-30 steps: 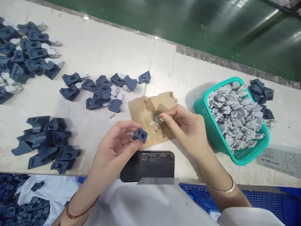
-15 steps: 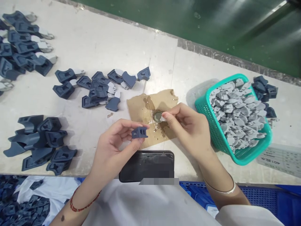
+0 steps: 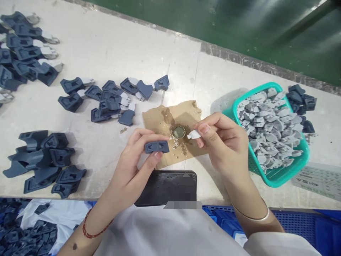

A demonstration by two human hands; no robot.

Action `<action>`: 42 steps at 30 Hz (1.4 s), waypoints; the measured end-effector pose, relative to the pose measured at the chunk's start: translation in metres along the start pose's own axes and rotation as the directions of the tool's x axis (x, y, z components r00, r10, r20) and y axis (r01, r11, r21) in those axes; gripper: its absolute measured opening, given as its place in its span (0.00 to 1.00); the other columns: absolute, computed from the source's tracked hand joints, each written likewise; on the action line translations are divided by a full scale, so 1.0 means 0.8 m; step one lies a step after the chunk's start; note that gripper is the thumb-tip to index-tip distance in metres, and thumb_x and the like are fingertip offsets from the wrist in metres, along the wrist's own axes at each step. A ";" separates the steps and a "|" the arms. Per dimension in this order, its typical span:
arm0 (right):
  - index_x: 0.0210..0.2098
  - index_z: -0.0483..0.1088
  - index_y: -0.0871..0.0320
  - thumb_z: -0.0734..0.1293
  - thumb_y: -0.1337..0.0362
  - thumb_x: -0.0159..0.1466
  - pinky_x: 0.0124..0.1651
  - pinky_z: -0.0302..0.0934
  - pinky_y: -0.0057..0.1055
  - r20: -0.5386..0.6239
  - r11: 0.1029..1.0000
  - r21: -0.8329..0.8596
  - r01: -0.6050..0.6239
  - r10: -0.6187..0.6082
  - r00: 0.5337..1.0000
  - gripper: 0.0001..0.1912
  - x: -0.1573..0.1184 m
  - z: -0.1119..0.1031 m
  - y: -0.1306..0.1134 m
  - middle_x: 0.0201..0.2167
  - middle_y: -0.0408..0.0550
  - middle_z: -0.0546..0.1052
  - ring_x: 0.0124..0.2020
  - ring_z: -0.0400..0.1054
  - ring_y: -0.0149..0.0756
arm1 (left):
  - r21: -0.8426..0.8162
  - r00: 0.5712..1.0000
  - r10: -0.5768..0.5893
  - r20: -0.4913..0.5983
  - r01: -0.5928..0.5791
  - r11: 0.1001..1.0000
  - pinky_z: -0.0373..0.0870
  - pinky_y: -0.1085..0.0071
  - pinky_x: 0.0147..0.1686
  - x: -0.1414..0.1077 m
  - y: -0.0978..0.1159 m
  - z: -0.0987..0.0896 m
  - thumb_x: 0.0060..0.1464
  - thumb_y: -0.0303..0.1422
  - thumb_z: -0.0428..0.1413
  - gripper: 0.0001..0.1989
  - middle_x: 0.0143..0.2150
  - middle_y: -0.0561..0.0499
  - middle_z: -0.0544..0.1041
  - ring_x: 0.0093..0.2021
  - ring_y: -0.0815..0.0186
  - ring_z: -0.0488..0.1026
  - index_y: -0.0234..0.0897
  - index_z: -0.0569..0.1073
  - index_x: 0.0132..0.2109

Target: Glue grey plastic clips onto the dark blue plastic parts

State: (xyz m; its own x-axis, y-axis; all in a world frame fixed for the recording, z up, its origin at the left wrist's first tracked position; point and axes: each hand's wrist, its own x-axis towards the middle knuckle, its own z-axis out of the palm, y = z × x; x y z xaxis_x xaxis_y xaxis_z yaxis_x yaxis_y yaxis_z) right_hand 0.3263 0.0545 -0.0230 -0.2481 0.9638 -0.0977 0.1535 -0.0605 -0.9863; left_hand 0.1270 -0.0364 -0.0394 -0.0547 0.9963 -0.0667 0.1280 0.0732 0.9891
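The dark blue block (image 3: 157, 147) is in the left hand (image 3: 130, 165), above the near edge of a brown sheet; thumb and fingers are clamped on its two long sides. It looks like matte plastic, and two square-like hollows show on the face turned up. The right hand (image 3: 226, 145) has thumb and forefinger pressed together on a light grey piece (image 3: 194, 134), which is smooth, with a narrow stepped end pointing to the left. The block and the piece are apart from each other.

Between and behind them, a small round cap (image 3: 179, 132) with a crimped edge, metallic in look, sits on the brown sheet (image 3: 154, 119). This sheet is paper-like, torn at one corner, and carries dark stains and shiny drops. Nearer the body lies a flat black phone (image 3: 163, 188) with rounded corners.

At right, a turquoise basket (image 3: 277, 182) with perforated walls is heaped with curved grey pieces (image 3: 271, 128). At left on the white, scuffed table (image 3: 149, 46), angular blue blocks (image 3: 48, 160) lie in a pile, and farther back is a cluster of blue-and-grey joined parts (image 3: 112, 97).
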 end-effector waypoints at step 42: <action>0.37 0.69 0.55 0.65 0.69 0.76 0.40 0.70 0.22 0.426 0.854 -0.199 0.480 -0.366 0.828 0.09 -0.008 0.016 -0.002 0.33 0.40 0.79 0.36 0.76 0.27 | 0.086 0.918 -0.140 0.371 0.116 0.990 0.59 0.71 0.31 0.010 0.003 -0.002 0.73 0.39 0.46 0.16 0.30 0.57 0.62 0.30 0.69 0.60 0.39 0.65 0.35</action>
State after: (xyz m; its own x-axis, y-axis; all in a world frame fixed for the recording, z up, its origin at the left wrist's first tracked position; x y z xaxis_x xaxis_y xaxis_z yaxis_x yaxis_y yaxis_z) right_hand 0.3156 0.0451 -0.0228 -0.6687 0.7092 0.2234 0.2027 0.4629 -0.8629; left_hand 0.1254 -0.0280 -0.0377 0.2988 0.9214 -0.2484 0.2053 0.1922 0.9596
